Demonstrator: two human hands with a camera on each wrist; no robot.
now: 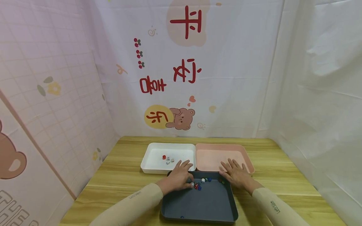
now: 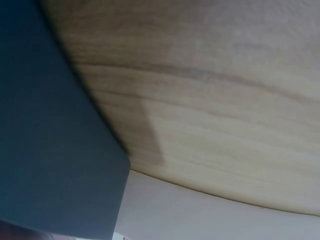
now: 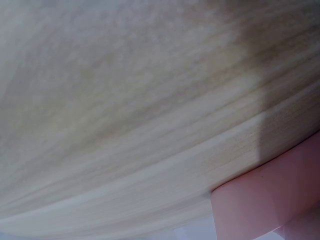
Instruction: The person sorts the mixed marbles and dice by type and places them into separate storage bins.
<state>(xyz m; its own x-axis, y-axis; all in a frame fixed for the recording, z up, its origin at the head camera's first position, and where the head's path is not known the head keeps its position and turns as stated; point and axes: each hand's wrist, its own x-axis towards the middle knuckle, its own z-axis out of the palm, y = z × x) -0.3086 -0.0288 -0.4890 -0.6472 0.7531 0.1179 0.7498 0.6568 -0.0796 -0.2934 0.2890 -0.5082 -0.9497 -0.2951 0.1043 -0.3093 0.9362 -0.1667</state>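
Observation:
A dark grey tray (image 1: 199, 204) sits nearest on the table, with several small dice towards its far side. My left hand (image 1: 178, 176) reaches over its left rim; thumb and index finger pinch a white die (image 1: 192, 184) there. Beside that die lie a red die (image 1: 196, 186) and a blue die (image 1: 199, 188). My right hand (image 1: 237, 174) rests by the tray's far right corner, fingers spread towards the pink tray (image 1: 219, 153). Close to its thumb are greenish dice (image 1: 222, 181), partly hidden. Neither wrist view shows fingers; the dark tray's outer wall (image 2: 55, 150) fills the left one's side.
Behind the dark tray stands a white tray (image 1: 158, 153), side by side with the pink one. It holds a red die (image 1: 164, 157) and several white dice (image 1: 168, 162). A lone blue die (image 1: 182, 217) lies near the front rim. Printed cloth (image 1: 226, 94) hangs around the wooden table (image 1: 113, 175).

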